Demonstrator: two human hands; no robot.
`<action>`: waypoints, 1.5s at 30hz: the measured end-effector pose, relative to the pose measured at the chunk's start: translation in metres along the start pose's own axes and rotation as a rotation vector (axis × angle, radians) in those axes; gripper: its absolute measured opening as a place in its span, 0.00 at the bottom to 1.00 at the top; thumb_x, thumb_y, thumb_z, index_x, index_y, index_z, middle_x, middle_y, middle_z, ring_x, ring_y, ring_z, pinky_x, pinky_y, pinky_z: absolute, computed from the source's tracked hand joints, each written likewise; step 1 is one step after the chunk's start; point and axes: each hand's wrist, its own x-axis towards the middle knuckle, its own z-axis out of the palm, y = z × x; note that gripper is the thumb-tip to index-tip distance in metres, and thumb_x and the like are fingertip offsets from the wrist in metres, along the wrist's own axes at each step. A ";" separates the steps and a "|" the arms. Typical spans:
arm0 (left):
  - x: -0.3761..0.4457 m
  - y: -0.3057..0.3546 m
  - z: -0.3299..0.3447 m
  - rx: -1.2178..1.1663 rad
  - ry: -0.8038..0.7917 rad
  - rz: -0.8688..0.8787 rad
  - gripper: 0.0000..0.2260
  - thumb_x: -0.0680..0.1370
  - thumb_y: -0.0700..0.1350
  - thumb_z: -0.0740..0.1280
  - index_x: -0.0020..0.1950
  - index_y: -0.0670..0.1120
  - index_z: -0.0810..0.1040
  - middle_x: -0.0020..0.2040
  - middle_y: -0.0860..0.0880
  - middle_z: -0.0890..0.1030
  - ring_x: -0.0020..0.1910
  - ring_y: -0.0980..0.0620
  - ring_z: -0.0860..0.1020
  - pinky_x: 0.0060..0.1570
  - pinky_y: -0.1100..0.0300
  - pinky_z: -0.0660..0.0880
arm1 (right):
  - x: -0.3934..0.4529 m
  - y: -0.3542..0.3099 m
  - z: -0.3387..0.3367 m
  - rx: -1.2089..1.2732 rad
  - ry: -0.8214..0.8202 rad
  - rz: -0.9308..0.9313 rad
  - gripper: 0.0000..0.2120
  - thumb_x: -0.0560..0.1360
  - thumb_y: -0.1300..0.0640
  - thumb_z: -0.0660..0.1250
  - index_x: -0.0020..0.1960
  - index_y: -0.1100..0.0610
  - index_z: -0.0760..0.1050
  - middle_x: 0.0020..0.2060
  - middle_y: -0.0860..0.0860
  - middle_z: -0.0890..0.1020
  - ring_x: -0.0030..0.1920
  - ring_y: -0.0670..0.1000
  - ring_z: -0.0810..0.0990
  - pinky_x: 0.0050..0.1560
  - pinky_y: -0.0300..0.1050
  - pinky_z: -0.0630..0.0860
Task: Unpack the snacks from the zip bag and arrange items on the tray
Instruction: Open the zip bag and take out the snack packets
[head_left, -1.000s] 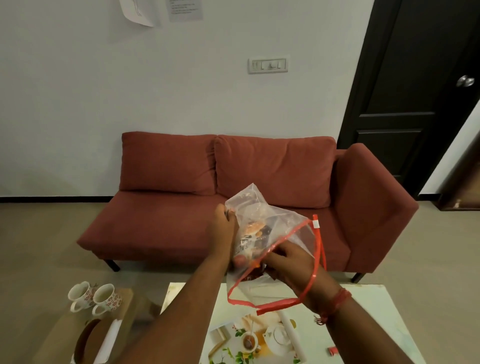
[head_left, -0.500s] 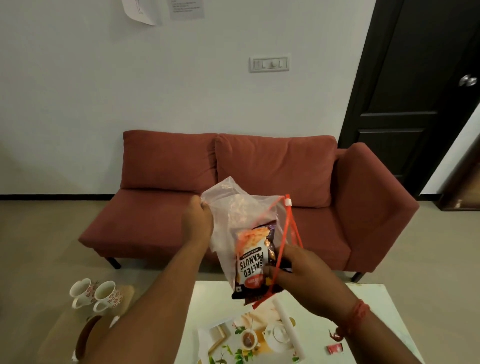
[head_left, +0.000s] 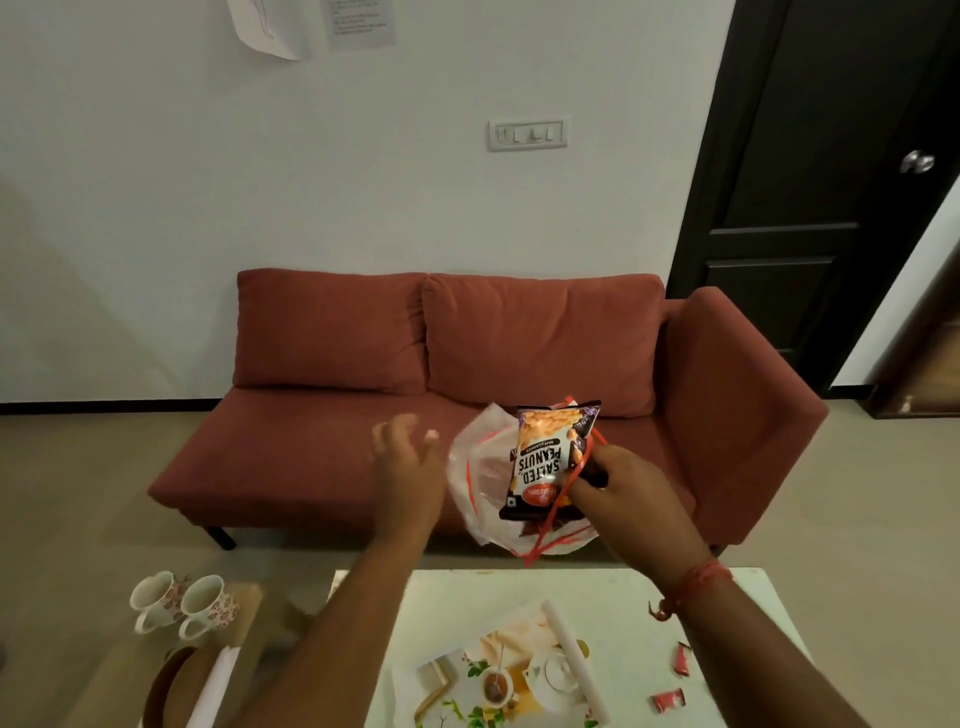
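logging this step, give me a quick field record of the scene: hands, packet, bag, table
left hand: open, fingers spread, holding nothing, beside the zip bag
right hand: grips the peanut packet and the bag's red zip strip
peanut packet: "salted peanuts", in the air in front of the sofa, not yet on the tray
zip bag: clear plastic, hanging behind the packet
tray: printed with a teapot picture, on the white table
small red wrappers: two on the table
cups: two flowered ones at the left
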 end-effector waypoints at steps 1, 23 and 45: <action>-0.014 0.014 0.001 -0.064 -0.018 0.119 0.08 0.79 0.46 0.64 0.57 0.46 0.75 0.54 0.50 0.74 0.52 0.56 0.75 0.49 0.63 0.71 | 0.005 0.001 0.004 -0.001 0.006 0.008 0.03 0.75 0.53 0.68 0.46 0.49 0.80 0.40 0.44 0.82 0.39 0.40 0.79 0.33 0.30 0.73; -0.027 0.044 0.018 -0.001 -0.121 0.153 0.14 0.81 0.51 0.61 0.36 0.49 0.67 0.31 0.53 0.70 0.30 0.56 0.67 0.29 0.58 0.65 | 0.012 0.008 0.030 -0.281 -0.227 -0.100 0.17 0.74 0.55 0.66 0.30 0.48 0.64 0.33 0.45 0.69 0.31 0.44 0.68 0.28 0.35 0.61; -0.031 0.003 0.025 0.048 -0.254 -0.033 0.19 0.82 0.58 0.56 0.38 0.48 0.74 0.34 0.51 0.78 0.33 0.54 0.77 0.30 0.55 0.72 | 0.006 0.019 0.027 0.155 0.006 -0.217 0.05 0.75 0.58 0.68 0.51 0.54 0.79 0.49 0.42 0.78 0.49 0.43 0.80 0.47 0.37 0.79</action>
